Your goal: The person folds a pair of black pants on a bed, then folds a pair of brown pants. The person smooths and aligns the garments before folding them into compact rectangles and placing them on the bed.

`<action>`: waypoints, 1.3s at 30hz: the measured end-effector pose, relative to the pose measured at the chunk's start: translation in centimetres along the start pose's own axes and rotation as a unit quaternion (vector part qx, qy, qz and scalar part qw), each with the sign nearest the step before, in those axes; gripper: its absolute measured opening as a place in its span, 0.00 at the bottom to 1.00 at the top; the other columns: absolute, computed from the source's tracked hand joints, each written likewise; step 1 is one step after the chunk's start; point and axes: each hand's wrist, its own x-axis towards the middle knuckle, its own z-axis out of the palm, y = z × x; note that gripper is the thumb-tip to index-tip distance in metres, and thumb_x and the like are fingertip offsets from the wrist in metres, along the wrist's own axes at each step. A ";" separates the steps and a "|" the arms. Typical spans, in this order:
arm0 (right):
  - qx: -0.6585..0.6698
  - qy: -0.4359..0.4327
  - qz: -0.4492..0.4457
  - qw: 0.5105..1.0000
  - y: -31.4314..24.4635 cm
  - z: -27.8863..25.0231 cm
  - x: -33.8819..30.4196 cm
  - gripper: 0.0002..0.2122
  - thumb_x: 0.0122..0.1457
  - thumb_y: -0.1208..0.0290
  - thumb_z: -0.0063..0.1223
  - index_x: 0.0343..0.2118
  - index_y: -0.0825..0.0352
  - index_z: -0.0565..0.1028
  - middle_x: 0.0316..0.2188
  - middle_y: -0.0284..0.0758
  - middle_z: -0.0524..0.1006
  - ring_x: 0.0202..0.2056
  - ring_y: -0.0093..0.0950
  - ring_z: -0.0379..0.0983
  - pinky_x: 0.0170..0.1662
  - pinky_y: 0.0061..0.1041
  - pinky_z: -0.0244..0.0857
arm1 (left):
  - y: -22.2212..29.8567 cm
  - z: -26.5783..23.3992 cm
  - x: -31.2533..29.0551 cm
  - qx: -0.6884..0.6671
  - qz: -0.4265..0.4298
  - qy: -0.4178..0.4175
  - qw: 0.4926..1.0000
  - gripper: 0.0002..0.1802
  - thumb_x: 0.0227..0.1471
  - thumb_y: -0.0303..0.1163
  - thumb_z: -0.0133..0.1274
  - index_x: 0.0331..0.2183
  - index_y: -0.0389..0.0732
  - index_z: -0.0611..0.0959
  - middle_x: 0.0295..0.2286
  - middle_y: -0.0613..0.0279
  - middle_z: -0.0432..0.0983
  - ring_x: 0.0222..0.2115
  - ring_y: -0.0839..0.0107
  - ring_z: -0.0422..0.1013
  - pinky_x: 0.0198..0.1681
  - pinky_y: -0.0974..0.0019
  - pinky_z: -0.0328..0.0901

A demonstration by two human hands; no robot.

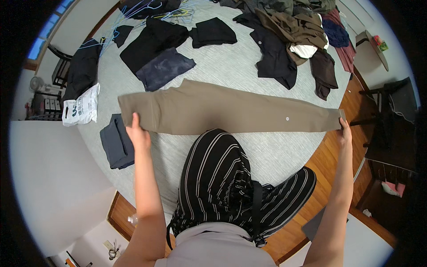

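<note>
A pair of olive-brown leggings [222, 109], folded lengthwise, stretches from left to right in front of my knees. My left hand [138, 133] grips the wide waist end, thumb on top and the other fingers hidden beneath the cloth. At the narrow ankle end, my right hand [344, 131] pinches the hem between thumb and fingers. A small round pale mark shows on the fabric toward the right. Just left of my left hand lies a folded dark grey garment [116, 142].
Black folded clothes [155, 42] and a dark blue-grey garment [164, 69] lie beyond the leggings. Tangled blue and yellow hangers [153, 11] sit far left, above a white plastic bag [81, 107]. A heap of clothes [293, 26] covers the far right of the grey bed [218, 64].
</note>
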 end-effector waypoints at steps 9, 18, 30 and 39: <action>-0.054 0.009 -0.018 0.998 2.5 5.6 -1.9 0.09 0.58 0.73 0.54 0.41 0.66 0.74 0.35 0.29 0.78 0.35 0.21 0.72 0.38 0.24 0.66 | -7.0 6.0 -7.1 0.584 0.346 -0.370 0.635 0.41 0.39 0.24 0.60 0.57 0.42 0.66 0.60 0.56 0.55 0.60 0.60 0.55 0.62 0.49 0.49; -0.160 0.011 -0.253 0.954 0.6 13.1 -6.3 0.08 0.56 0.76 0.56 0.38 0.73 0.76 0.30 0.30 0.77 0.31 0.17 0.72 0.33 0.19 0.65 | -10.0 4.6 -6.8 0.557 0.390 -0.354 0.642 0.37 0.40 0.24 0.57 0.55 0.41 0.69 0.58 0.61 0.60 0.59 0.63 0.58 0.61 0.53 0.53; -0.521 0.033 -0.339 0.783 13.1 31.2 -14.2 0.18 0.47 0.72 0.54 0.44 0.65 0.74 0.38 0.42 0.78 0.37 0.42 0.75 0.42 0.38 0.69 | -10.2 5.7 -7.3 0.597 0.377 -0.313 0.636 0.38 0.37 0.31 0.59 0.55 0.44 0.70 0.59 0.62 0.61 0.59 0.66 0.58 0.59 0.55 0.55; -0.608 -0.113 -0.363 0.697 16.3 37.1 -17.7 0.27 0.44 0.72 0.58 0.51 0.67 0.69 0.33 0.39 0.74 0.30 0.37 0.74 0.35 0.34 0.68 | -11.0 5.7 -7.1 0.597 0.441 -0.305 0.597 0.40 0.33 0.31 0.61 0.54 0.44 0.71 0.58 0.62 0.62 0.57 0.66 0.61 0.57 0.58 0.58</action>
